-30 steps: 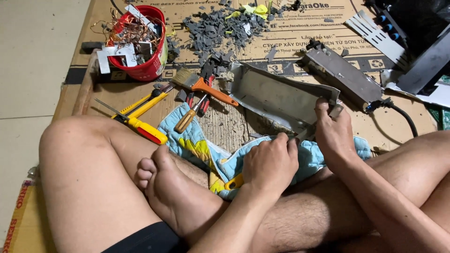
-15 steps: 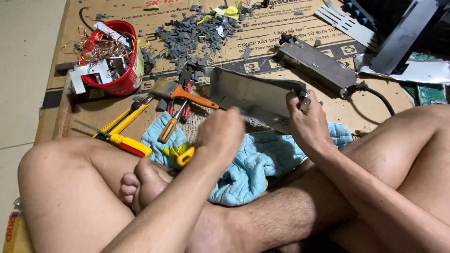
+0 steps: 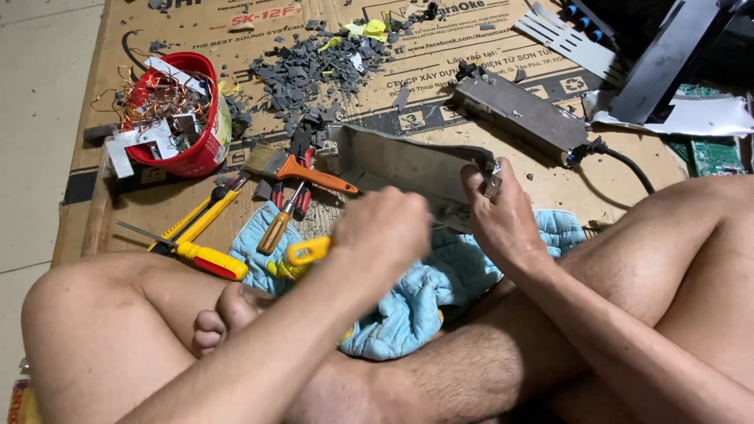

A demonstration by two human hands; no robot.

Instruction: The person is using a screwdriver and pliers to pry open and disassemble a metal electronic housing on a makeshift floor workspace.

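Observation:
I sit cross-legged on cardboard. My right hand (image 3: 503,216) grips the right end of a bent grey metal casing (image 3: 400,165) that rests over a light blue cloth (image 3: 428,294). My left hand (image 3: 385,232) is closed around a yellow-handled tool (image 3: 306,253), whose handle sticks out to the left; its tip is hidden behind the hand, close to the casing's lower edge. The hand looks blurred by motion.
On the cardboard lie a paintbrush with an orange handle (image 3: 302,169), a wooden-handled screwdriver (image 3: 275,228), red-handled pliers (image 3: 301,157), yellow and red cutters (image 3: 196,255), a red bowl of copper wire and scrap (image 3: 169,118), grey debris (image 3: 314,67) and a second metal box with a black cable (image 3: 522,114).
My left hand has lifted off the cloth with the yellow-handled tool and moved up toward the casing. The right hand keeps its hold on the casing's end.

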